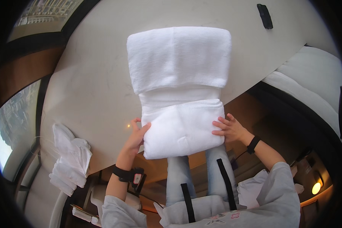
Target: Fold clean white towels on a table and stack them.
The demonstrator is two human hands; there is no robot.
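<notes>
A white terry towel (179,57) lies partly folded on the pale tabletop, in front of my body. Its far end is turned in towards the middle, and a strip of its inner face shows between that flap and the thick near fold (183,128). My left hand (136,134) grips the left edge of this near fold, thumb on top and the other fingers partly hidden. At the right edge my right hand (229,128) touches the cloth with its fingers spread. The near fold reaches over the table's front edge, above my legs.
Several rumpled white cloths (71,159) lie at the table's left. A black elongated object (265,16) is at the far right. Windows (17,125) border the left side; a bed with white linen (307,77) stands right. A chair (102,196) is below the table.
</notes>
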